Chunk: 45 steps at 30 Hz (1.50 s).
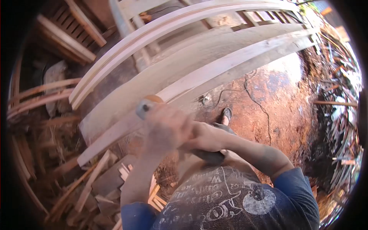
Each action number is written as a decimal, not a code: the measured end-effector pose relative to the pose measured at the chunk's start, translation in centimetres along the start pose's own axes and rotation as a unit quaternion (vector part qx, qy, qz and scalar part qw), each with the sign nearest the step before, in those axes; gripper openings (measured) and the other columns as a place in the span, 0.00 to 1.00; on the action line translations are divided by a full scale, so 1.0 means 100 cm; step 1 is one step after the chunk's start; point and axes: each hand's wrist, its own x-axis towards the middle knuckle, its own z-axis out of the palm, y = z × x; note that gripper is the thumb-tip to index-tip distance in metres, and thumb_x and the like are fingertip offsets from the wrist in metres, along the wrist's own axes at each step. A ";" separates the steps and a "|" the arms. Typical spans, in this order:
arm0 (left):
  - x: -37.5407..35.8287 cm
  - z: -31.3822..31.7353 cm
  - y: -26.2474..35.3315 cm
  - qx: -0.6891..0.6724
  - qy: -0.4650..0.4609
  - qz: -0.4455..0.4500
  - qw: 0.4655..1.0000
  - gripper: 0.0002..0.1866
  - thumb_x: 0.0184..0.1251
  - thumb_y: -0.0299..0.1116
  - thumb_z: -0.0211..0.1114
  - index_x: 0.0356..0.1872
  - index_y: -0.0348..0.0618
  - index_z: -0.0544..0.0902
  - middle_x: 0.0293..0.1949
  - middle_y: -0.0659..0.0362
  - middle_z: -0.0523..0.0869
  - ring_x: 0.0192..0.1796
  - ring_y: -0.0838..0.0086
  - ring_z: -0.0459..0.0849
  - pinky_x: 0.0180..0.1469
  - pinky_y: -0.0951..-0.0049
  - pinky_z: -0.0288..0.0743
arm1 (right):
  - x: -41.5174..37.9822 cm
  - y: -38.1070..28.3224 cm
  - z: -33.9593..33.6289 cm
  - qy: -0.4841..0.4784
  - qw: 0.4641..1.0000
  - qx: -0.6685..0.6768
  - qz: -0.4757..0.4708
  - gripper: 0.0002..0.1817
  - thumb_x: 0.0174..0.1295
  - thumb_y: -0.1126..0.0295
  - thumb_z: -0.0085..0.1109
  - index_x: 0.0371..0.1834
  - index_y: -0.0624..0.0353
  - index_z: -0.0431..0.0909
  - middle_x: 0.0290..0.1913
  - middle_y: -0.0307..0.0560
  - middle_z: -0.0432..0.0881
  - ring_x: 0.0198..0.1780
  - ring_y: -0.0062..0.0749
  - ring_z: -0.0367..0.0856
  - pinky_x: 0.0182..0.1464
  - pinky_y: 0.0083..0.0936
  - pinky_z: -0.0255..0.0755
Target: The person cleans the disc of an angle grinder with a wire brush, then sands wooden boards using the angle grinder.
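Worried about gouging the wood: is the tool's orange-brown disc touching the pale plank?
Cannot tell: the head view shows the disc and plank overlapping, blurred, from above.

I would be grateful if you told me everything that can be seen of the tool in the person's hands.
The tool has a rounded, grey-blue head with a dark round spot, and an orange-brown, disc-like part at its far side. The head looks like metal or plastic. It is held over the long pale board; contact is unclear. The left hand grips it just behind the head, and the right hand is close behind. Hands and blur hide the rest.
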 end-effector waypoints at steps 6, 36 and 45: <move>0.115 0.090 0.054 -0.082 -0.038 0.102 0.991 0.07 0.55 0.35 0.68 0.20 0.47 0.83 0.22 0.58 0.83 0.28 0.66 0.83 0.42 0.65 0.76 | -0.073 0.058 -0.093 0.145 0.980 0.110 0.076 0.22 0.66 0.59 0.65 0.55 0.66 0.80 0.44 0.51 0.87 0.44 0.34 0.86 0.48 0.29 0.79; 0.365 0.280 0.177 -0.067 -0.050 0.158 0.984 0.03 0.45 0.36 0.67 0.19 0.52 0.85 0.20 0.61 0.84 0.30 0.68 0.85 0.44 0.65 0.78 | -0.172 0.123 -0.390 0.199 0.961 0.191 0.017 0.11 0.61 0.73 0.64 0.46 0.64 0.81 0.33 0.44 0.84 0.32 0.27 0.84 0.37 0.27 0.81; 0.244 0.159 0.116 0.062 -0.022 -0.028 0.997 0.09 0.58 0.32 0.70 0.22 0.44 0.81 0.23 0.57 0.82 0.29 0.63 0.83 0.40 0.61 0.75 | -0.085 0.060 -0.301 -0.030 0.999 -0.025 0.026 0.28 0.60 0.53 0.66 0.56 0.63 0.77 0.50 0.62 0.85 0.54 0.51 0.84 0.58 0.38 0.75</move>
